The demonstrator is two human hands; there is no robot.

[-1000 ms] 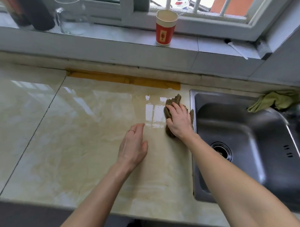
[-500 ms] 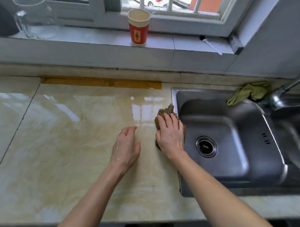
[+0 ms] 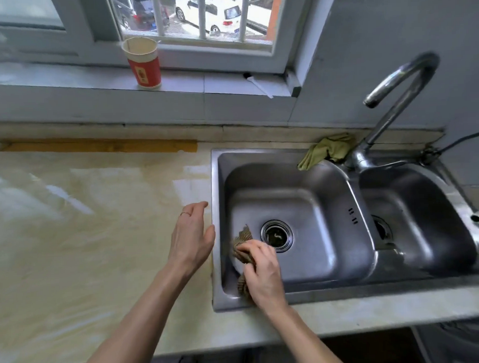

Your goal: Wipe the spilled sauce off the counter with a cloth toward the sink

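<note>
The left grip (image 3: 192,237) is palm down and relaxed, fingers loosely extended and pointing far, a ring on one finger, with its bare forearm slanting in from the near left. Just to its right, the right grip (image 3: 263,272) curls its fingers round a bunched cloth (image 3: 242,242), its forearm entering from the near edge.

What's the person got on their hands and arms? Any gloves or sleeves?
No gloves. The left forearm and the right forearm are bare, with no sleeves in view and no watch or bracelet at either wrist. The left hand wears one thin ring on a finger. The right hand wears nothing that shows.
</note>
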